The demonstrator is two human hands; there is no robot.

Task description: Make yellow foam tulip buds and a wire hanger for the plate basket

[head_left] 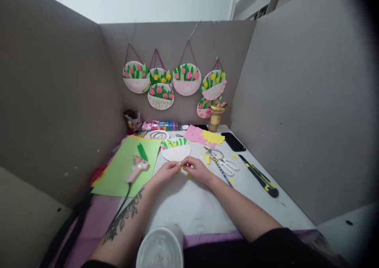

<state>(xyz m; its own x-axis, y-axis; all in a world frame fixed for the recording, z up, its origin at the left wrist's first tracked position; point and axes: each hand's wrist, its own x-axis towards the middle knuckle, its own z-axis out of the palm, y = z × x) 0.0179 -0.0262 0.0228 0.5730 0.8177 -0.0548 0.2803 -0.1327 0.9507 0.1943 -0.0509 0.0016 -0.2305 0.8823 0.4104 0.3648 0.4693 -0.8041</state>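
My left hand (168,170) and my right hand (197,170) meet over the middle of the white table, fingertips pinched together. Between them shows a small yellow paper piece (181,168), mostly covered by the fingers. Another yellow bit (189,176) lies just under my right hand. Right behind my hands is a paper plate basket (175,154) with green paper leaves and yellow and pink flowers. A pink glue gun (137,169) rests on green paper sheets (121,173) left of my left hand. White-handled scissors (229,166) lie right of my right hand, beside a blue patterned pencil (222,173).
A utility knife (260,178) and black phone (233,142) lie along the right edge. Pink paper (194,133) and yellow paper (213,137) are at the back. A lidded cup (160,248) stands in front. Finished plate baskets (187,87) hang on the grey partition (171,38).
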